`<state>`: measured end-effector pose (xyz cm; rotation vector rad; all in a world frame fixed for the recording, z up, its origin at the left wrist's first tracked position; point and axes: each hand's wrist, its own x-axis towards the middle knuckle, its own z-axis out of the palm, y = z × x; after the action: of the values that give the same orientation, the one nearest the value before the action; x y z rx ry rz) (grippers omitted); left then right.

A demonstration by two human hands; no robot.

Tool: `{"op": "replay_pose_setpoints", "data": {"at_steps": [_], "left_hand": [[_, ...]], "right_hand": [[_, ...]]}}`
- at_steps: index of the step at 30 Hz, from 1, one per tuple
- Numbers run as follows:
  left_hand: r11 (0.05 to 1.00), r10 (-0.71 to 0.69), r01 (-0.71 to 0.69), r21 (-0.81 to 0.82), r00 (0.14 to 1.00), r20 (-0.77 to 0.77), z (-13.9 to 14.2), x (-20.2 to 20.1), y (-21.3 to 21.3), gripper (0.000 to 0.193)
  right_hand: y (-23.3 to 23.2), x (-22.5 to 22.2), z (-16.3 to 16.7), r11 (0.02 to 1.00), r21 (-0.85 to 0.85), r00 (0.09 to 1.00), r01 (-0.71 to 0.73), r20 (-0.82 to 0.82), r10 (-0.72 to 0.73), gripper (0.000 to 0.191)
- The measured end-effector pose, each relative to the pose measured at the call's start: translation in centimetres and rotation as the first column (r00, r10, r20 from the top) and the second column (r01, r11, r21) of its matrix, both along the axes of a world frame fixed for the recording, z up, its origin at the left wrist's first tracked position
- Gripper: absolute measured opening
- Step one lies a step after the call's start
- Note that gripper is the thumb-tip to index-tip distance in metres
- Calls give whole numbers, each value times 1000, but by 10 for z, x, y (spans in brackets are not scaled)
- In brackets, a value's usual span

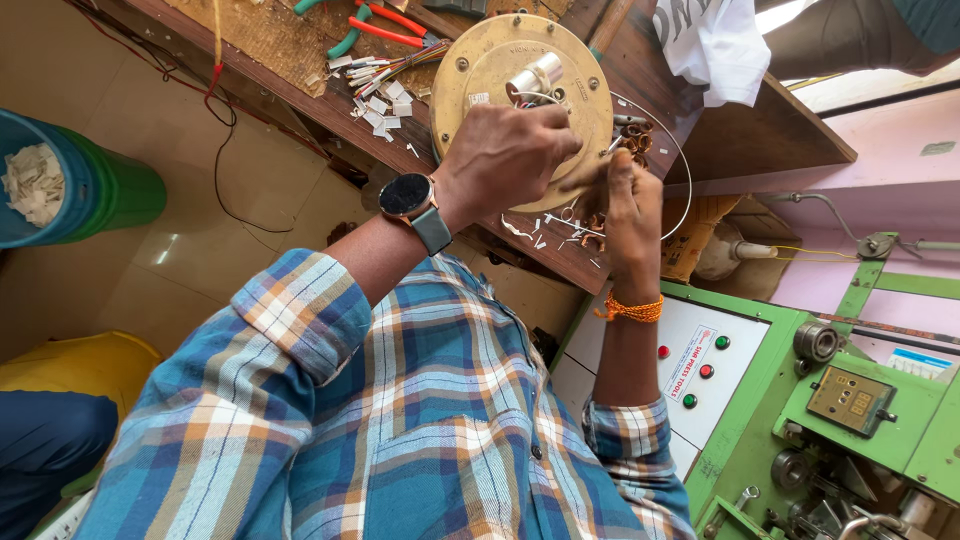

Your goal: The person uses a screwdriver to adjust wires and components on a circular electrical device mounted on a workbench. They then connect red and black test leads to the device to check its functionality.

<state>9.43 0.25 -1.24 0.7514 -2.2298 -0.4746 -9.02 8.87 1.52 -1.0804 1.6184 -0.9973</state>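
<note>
A round brass-coloured disc (500, 75) is lying flat on the wooden bench, near its edge. It is showing small screws around its rim and a short silver cylinder (535, 78) is standing near its centre, leaning a little. A thin steel wire (672, 140) is curving in a wide loop from the disc's right side and coming back under the hands. The lower part of the disc is being hidden by the hands. Copper coils (632, 140) are sitting just beside the disc's right edge, touching it, and more copper windings (592, 222) are showing below the disc. Their exact shape is hard to tell.
</note>
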Motion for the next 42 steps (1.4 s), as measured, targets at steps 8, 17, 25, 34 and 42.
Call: {"op": "replay_pose_setpoints", "data": {"at_steps": [8,17,25,34,42], "left_hand": [[971,-42,36,235,999,21,5,-6,-11,10],[997,-42,41,66,999,7,1,-9,-5,9],[999,-22,22,26,999,-26,-3,-10,-4,6],[979,-22,7,203,997,74,-2,-17,-10,7],[996,4,-1,93,1000,-28,0,-16,-1,0]], "right_hand": [[-9,4,4,733,-506,688,-454,-722,-71,17],[-9,-13,-23,979,-201,992,-37,114,61,10],[-4,-10,-15,917,-346,916,-200,-397,50,19],[-20,-12,-5,611,-543,559,-576,-807,-190,7],[-12,-21,-11,976,-132,959,-171,203,195,17]]}}
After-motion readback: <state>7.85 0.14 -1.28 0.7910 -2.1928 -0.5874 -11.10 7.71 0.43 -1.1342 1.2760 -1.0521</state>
